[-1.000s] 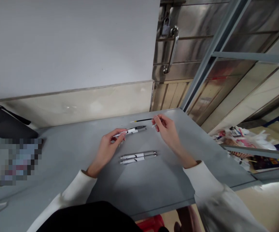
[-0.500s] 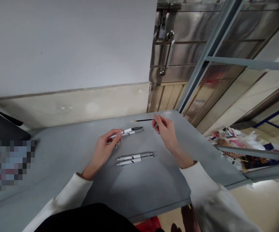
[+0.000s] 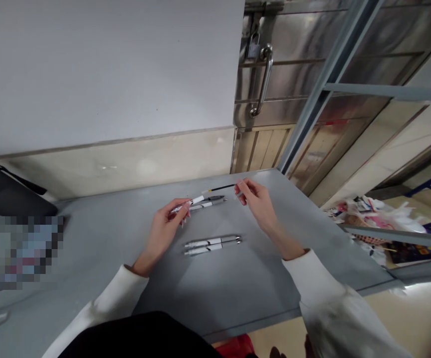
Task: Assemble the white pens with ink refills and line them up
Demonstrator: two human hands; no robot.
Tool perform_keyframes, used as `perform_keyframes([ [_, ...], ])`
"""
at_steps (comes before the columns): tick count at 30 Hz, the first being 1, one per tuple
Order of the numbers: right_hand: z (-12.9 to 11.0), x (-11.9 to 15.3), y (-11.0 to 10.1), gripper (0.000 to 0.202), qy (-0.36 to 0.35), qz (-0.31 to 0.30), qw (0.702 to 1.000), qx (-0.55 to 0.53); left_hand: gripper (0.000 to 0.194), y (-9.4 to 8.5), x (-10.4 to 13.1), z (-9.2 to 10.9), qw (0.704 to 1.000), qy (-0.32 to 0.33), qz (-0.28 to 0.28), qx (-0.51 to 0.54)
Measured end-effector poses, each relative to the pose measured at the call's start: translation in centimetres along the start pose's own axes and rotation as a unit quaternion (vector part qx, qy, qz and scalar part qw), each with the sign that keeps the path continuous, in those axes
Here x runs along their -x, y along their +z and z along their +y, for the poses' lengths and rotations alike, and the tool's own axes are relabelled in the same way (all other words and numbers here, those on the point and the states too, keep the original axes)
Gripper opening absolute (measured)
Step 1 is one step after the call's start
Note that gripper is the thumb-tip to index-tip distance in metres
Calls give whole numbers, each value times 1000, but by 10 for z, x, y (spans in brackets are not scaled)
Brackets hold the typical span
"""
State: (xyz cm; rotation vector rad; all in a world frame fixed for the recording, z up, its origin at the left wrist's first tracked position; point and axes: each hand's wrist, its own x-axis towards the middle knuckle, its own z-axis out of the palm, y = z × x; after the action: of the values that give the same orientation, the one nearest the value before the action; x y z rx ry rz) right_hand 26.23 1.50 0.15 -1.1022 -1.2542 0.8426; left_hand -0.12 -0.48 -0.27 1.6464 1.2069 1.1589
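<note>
My left hand is closed around a white pen barrel, which points right over the table. My right hand pinches a thin pen refill with a dark ink tube and a yellow and pale end. That pale end is close to the barrel's right end; whether they touch I cannot tell. A small greyish piece also shows at my right fingers, too blurred to name. Just beyond the barrel lies a pen, partly hidden by my left hand. Nearer me, two white and silver pens lie side by side.
The grey table meets a pale wall at the back. A dark case with a strap stands at the left, near a pixelated patch. On the right are a metal frame post and a shelf with bags.
The refill has tilted, and its pale end has come close to the barrel's right end. The view has shifted slightly. Both hands keep their grips.
</note>
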Motion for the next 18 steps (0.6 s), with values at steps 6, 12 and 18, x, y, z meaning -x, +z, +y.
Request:
perform_keyframes([
  [6,9,-4,-2,46,6,-13,1000,-15,34,-1,-2,-3,1000,0,18,17],
  [12,11,-5,-3,44,3,-15,1000,-19,33,0,-1,-3,1000,1,17,22],
  [18,12,-6,-4,42,-7,-11,1000,-25,33,0,-1,-1,1000,4,18,22],
])
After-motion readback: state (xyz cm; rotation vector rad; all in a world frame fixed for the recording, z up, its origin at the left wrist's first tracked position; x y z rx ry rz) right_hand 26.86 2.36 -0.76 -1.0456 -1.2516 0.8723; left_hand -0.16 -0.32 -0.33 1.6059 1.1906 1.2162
